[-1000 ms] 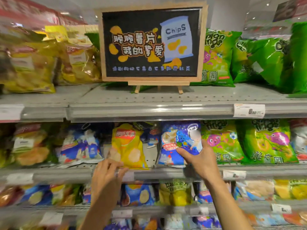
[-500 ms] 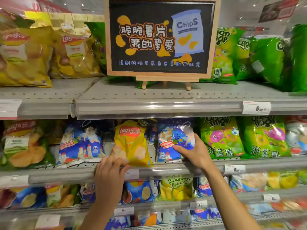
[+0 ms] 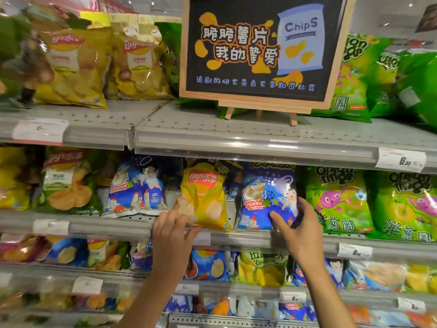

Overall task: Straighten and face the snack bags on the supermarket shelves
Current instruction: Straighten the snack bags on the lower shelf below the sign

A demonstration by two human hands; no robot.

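While the right hand (image 3: 301, 235) pinches the blue bag (image 3: 264, 197), the left hand (image 3: 173, 233) rests loose-fingered beside the yellow bag (image 3: 204, 197). Puffy, crinkly, probably slippery; grab low corners.

The snack bags, such as the yellow bag (image 3: 203, 197) and the blue bag (image 3: 264, 197), are made of glossy plastic film on which bright glare is caught. The shelves (image 3: 236, 129) are formed of matt grey perforated metal, edged with a shiny clear plastic strip (image 3: 255, 147) in which paper price tags (image 3: 400, 159) are held. The sign (image 3: 260, 50) is framed in smooth pale wood around a matt black board.
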